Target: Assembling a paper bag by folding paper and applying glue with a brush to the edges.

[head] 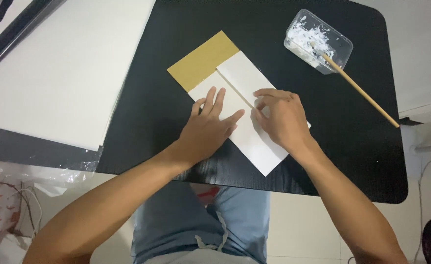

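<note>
A tan cardboard sheet (203,58) lies tilted on a black table (152,112), mostly covered by two white boards (245,73) set side by side with a narrow gap between them. My left hand (208,128) lies flat, fingers spread, on the left white board. My right hand (281,117) rests on the right white board, its fingertips curled at the gap. Neither hand holds anything.
A clear plastic tub (318,40) with white paste stands at the table's far right, a wooden-handled brush (360,90) resting in it and pointing right. A large white board (64,68) lies to the left. Crumpled plastic (10,195) sits on the floor at lower left.
</note>
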